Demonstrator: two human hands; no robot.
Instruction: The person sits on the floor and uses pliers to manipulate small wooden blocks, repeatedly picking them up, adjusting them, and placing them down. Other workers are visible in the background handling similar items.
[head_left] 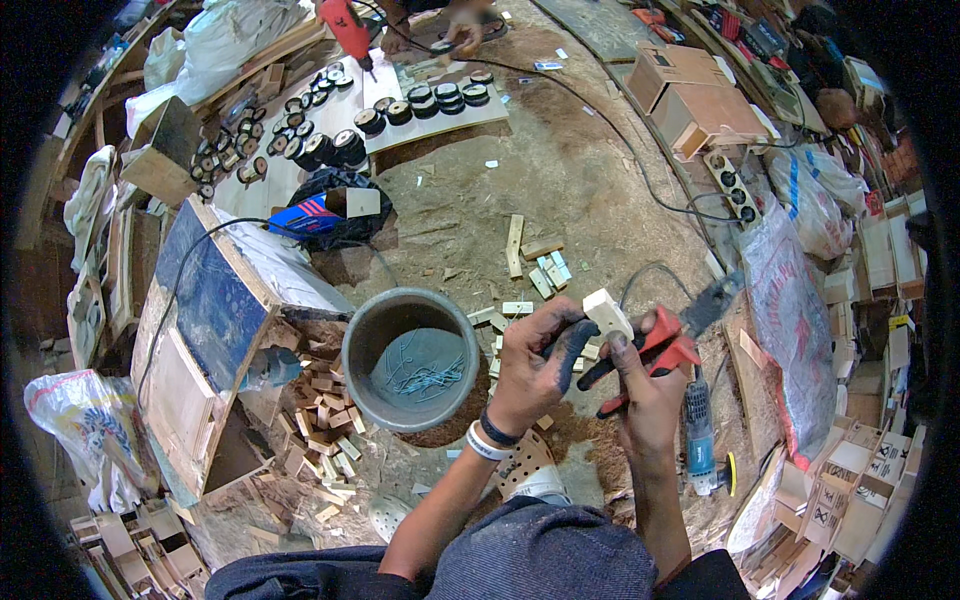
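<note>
My left hand (538, 352) pinches a small pale wooden block (607, 312) in front of me, its fingers closed around one end. In my right hand (650, 395) is a red-handled tool that looks like pliers (672, 350), its dark jaws pointing away to the right. The right thumb reaches up against the block's lower end. Beneath and beyond the hands, several similar wooden blocks (517, 308) lie on the ground, some with holes. Left of my left hand stands a grey bucket (358, 335) with thin metal wire pieces or nails (425, 365) in it.
Wood offcuts (325, 430) are piled beside a blue-sided wooden box (205, 285). A blue angle grinder (699, 440) lies near my right forearm. Dark spools (422, 100) stand on a far board. Another person's hand (465, 35) is near a red drill (347, 30). A cable (640, 165) crosses the floor.
</note>
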